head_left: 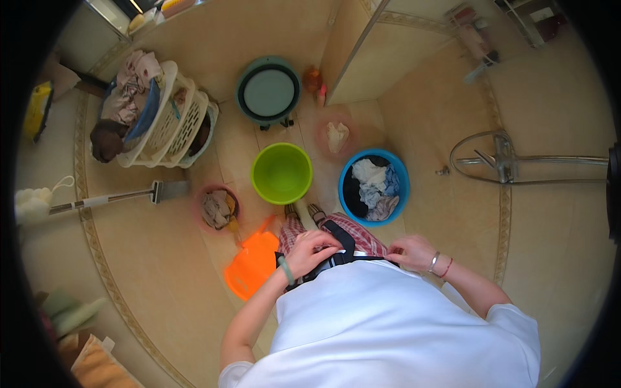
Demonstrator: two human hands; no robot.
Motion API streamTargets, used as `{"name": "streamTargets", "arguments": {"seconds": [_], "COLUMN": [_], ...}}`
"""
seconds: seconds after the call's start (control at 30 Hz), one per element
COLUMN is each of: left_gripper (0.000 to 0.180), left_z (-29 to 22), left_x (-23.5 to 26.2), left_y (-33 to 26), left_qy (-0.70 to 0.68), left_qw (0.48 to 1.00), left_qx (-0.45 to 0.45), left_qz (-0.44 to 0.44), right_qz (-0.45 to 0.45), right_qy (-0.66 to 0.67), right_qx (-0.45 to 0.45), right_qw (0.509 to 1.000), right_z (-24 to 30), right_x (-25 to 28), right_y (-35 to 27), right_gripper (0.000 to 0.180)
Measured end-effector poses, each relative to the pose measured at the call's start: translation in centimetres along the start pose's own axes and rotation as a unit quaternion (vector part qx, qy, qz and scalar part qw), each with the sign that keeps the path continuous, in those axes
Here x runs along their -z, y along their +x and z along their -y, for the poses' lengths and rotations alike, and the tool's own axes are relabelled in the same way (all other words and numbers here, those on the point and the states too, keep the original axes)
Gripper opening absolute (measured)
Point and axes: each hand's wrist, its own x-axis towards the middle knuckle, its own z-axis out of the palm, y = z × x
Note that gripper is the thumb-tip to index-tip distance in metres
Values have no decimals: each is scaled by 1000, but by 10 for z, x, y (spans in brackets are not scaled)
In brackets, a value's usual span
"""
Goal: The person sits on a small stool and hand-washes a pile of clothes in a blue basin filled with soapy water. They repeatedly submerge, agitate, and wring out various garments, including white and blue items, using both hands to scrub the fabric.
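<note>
Black strap (pixel 339 249) at the waist is being gripped by left hand (pixel 312 251) and right hand (pixel 413 252), fingers clenched; beyond it, blue basin (pixel 374 186) is holding clothes, green basin (pixel 281 172) nothing.

Lime green basin (pixel 281 173); blue basin (pixel 374 187) with white, pale blue and dark laundry; orange dustpan (pixel 253 264); white slatted laundry basket (pixel 174 123); teal-rimmed grey tub (pixel 268 91); red-and-white plaid trousers (pixel 362 234); white shirt (pixel 388 323); beige tiled floor (pixel 162 258) with patterned border.
</note>
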Motion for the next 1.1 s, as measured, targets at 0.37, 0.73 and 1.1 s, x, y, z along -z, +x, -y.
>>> {"name": "streamTargets", "arguments": {"seconds": [0.37, 0.73, 1.1], "left_gripper": [16, 12, 7], "left_z": [38, 60, 50], "left_x": [22, 33, 72], "left_y": [-53, -97, -89], "left_qy": [-131, -130, 46], "left_qw": [977, 976, 987], "left_qx": [168, 155, 113], "left_qz": [-12, 76, 107], "right_qz": [4, -115, -140], "right_qy": [270, 374, 464], "right_qx": [-247, -123, -151], "right_qw": [931, 912, 862], "right_z": [-29, -28, -2], "right_x": [-36, -80, -126], "right_y": [17, 30, 4], "right_gripper": [44, 34, 33]}}
